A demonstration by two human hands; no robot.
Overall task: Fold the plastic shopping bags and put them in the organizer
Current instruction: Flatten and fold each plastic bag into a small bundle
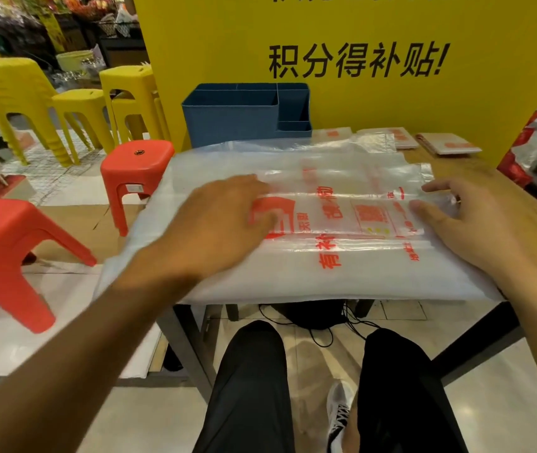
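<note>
ok so here's my view right now — head cam looking down at a wooden table (522,223) with a big stack of clear plastic bags (293,273) spread across most of it, red print on them. on top of the stack there's one bag (342,217) already folded into a long strip running left to right, and that's the one i'm working.

my left hand (224,223) lies flat on the left end of the strip, fingers straight and pressing down on the red logo, not curled round anything. my right hand (456,223) is on the right end near the handles, fingers mostly straight and spread, resting on the plastic — thumb end looks a bit blurry so i can't say if it's tucked under an edge.

the blue organizer (244,116) sits at the back left of the table against the yellow sign (358,44), well apart from the strip. a few folded bags (447,143) lie at the back right corner.

off to the left there are red stools (133,171) and yellow stools (32,93) on the floor.
</note>
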